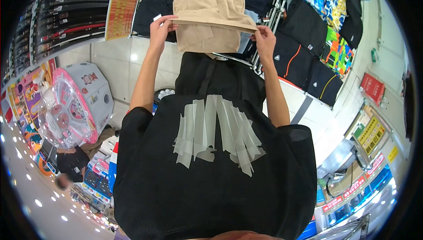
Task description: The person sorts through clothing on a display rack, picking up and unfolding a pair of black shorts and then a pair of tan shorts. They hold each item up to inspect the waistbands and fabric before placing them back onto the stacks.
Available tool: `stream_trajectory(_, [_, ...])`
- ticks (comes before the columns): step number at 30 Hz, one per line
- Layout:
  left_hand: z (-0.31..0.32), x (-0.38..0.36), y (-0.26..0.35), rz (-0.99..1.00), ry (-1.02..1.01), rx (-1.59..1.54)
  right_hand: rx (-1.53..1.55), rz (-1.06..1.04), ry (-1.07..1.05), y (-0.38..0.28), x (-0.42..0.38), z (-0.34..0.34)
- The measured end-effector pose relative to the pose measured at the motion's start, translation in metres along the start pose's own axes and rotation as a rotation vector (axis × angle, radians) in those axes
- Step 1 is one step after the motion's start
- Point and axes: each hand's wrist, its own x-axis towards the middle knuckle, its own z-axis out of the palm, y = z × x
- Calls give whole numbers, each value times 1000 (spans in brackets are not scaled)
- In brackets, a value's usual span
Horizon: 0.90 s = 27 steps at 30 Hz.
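Note:
A folded beige garment [209,2], apparently a pair of trousers, lies at the top of the head view on the display rack. My left hand [163,26] pinches the left end of its raised fold between thumb and fingers. At the right end of that same fold, my right hand [264,39] grips the cloth. The fold stretches nearly straight between both hands, and more beige cloth lies flat below it. Dark folded clothes [154,13] sit just left of my left hand.
Black folded clothes [291,61] and brightly patterned ones [339,48] fill the right display. A metal rack rail [277,6] runs beside my right hand. Left stand a hanging-clothes rack [72,9], an orange sign [122,9] and a pink-white machine [83,103]. A person [72,163] is behind it.

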Motion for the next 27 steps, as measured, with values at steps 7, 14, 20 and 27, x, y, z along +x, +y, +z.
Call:
stream_trajectory(7, [6,-2,-11,23,85,48,90,-45,-35,-9,-3,5])
stream_trajectory(14, [11,-9,-1,-84,85,-100,284,154,-82,-14,1,8])
stream_trajectory(20, [-5,13,11,-63,-49,-114,226,147,-159,-29,26,2])
stream_trajectory(27, [-5,9,94,214,-175,115,-177,-319,-69,-102,33,1])
